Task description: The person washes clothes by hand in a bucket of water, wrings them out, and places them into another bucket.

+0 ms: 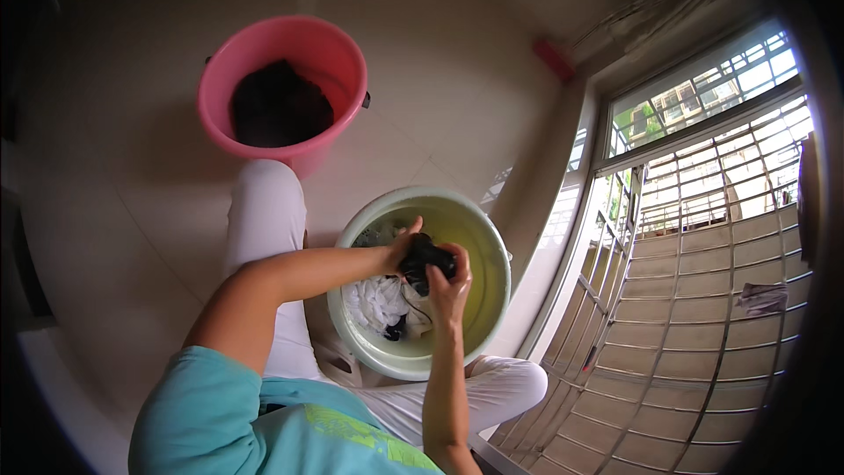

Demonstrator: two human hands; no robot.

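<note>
Above the pale green plastic basin point(486, 231), a bunched black cloth point(425, 265) is between my two hands. My left hand point(397, 252) presses against its left side with the thumb pointing up and away. From the right, my right hand point(452, 282) grips it, fingers curled over the far side and thumb on the near side. Wet white cloth point(379, 303) lies in the left part of the basin, with a small black piece point(395, 328) beside it. A thin dark strand trails below the black cloth. Yellowish liquid seems to cover the basin's bottom.
A pink plastic bucket point(214, 105) holding dark cloth point(280, 105) stands on the tiled floor beyond my left knee. At right are a window frame point(699, 125) and a metal grille point(666, 316) with a cloth point(763, 298) on it. A red object point(554, 61) lies near the wall.
</note>
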